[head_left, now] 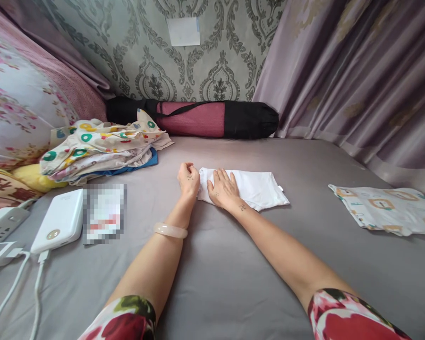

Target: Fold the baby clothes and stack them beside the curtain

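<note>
Clock centred on the white cloth (257, 189), 12 toward the wall. We have the cloth lying flat on the grey sheet (233, 264), long way from 9 to 3, small tag (281, 188) at its 3 o'clock end.

Our right hand (225, 189) lies palm down on the 9 o'clock part, fingers extended and close together, gripping nothing we can see. Our left hand (188, 182) sits right by the 9 o'clock edge, fingers curled in narrow; whether they pinch fabric, we cannot tell, the fingertips are hidden.

Step in hand, our read: smoothing and squaring up the folded cloth, right palm pressing while the left tends the edge. Folding looks well along; light creases show near the 3 o'clock end. A next move on it would call for light, even pressure, left fingers keeping that edge straight, and no drag that would bunch the layers. Thin, soft fabric, we judge, so a quick pull could skew it.

Around: patterned cloth (386, 208) at 3, well apart; rolled bag (194, 120) at 11; clothes pile (102, 146) between 9 and 10; blurred packet (104, 215) and power bank (60, 219) between 8 and 9.
</note>
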### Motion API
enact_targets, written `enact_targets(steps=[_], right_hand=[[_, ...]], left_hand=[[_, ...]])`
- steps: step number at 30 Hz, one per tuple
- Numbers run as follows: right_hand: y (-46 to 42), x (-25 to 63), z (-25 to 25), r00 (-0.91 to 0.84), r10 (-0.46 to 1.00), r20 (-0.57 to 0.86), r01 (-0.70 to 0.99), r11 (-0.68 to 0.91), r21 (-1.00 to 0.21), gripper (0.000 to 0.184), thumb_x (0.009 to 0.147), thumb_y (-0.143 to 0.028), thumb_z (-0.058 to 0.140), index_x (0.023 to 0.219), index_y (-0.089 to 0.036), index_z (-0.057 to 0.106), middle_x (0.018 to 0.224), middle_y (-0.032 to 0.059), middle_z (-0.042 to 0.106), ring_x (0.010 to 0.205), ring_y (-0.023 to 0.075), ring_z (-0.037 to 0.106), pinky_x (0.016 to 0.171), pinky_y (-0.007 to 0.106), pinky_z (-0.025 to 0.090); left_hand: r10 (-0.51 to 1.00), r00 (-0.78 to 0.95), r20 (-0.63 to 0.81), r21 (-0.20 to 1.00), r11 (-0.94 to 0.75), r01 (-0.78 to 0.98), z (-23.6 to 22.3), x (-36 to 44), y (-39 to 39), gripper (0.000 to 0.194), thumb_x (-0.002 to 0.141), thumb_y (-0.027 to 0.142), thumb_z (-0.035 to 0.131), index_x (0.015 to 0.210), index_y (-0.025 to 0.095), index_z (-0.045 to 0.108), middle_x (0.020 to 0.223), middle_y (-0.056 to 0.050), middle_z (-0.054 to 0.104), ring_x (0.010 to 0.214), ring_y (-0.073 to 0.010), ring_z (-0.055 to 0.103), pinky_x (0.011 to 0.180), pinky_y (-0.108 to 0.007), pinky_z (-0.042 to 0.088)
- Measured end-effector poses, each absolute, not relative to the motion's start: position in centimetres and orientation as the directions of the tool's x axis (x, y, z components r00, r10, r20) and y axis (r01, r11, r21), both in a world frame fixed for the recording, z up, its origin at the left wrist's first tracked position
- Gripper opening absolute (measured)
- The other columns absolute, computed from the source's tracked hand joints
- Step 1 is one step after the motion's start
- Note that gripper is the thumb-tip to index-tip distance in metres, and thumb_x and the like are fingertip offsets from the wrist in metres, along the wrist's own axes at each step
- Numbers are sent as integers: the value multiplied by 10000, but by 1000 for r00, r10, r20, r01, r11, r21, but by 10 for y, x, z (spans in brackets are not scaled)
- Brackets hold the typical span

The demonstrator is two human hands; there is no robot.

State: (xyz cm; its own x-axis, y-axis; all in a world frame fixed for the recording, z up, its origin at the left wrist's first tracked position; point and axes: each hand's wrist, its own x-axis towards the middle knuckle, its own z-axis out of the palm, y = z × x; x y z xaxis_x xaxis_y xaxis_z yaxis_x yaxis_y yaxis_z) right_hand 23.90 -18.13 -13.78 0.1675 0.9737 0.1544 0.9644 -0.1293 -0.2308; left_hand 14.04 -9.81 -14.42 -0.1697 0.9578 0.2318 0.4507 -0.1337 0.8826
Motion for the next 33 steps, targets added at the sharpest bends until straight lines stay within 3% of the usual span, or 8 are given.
enact_targets(steps=[10, 17, 25, 30, 33], right_hand=[[-180, 238, -137, 162, 978, 129, 965, -129, -229, 587, 997, -340, 273, 1473, -9, 371, 1551, 175, 350, 1457, 283, 247, 1191, 485, 85], [-171, 223, -129, 63, 986, 152, 972, -26, -233, 570, 1002, -302, 252, 1485, -13, 346, 1570, 181, 307, 1474, 269, 204, 1197, 471, 81], [-164, 215, -136, 36, 999, 39, 962, -24, -272, 615, 1005, -359, 218, 1517, -23, 279, 1605, 157, 221, 1492, 249, 149, 1204, 447, 93], [-165, 217, -135, 33, 998, 48, 953, -17, -303, 588, 1007, -352, 252, 1507, -49, 312, 1601, 150, 244, 1490, 245, 161, 1205, 435, 98], [-167, 223, -129, 7, 995, 102, 932, 31, -362, 535, 999, -307, 302, 1469, -64, 386, 1566, 145, 336, 1458, 234, 262, 1190, 392, 178]], left_hand=[[963, -144, 226, 880, -139, 454, -143, 141, -101, 225, 855, 185, 441, 986, 164, 623, 886, -85, 691, 882, -227, 650, 834, -337, 477], [955, -164, 248, 872, -147, 467, -142, 140, -99, 231, 851, 173, 424, 952, 169, 632, 911, -88, 698, 901, -217, 652, 856, -331, 472], [945, -210, 251, 895, -144, 422, -145, 135, -90, 226, 841, 192, 424, 948, 177, 623, 870, -66, 680, 874, -199, 649, 847, -310, 480], [950, -181, 254, 879, -148, 453, -147, 134, -90, 230, 829, 197, 430, 946, 172, 627, 877, -74, 685, 872, -201, 647, 856, -317, 479], [956, -170, 240, 862, -129, 490, -146, 133, -91, 230, 823, 193, 430, 940, 168, 627, 886, -85, 690, 877, -210, 650, 860, -325, 479]])
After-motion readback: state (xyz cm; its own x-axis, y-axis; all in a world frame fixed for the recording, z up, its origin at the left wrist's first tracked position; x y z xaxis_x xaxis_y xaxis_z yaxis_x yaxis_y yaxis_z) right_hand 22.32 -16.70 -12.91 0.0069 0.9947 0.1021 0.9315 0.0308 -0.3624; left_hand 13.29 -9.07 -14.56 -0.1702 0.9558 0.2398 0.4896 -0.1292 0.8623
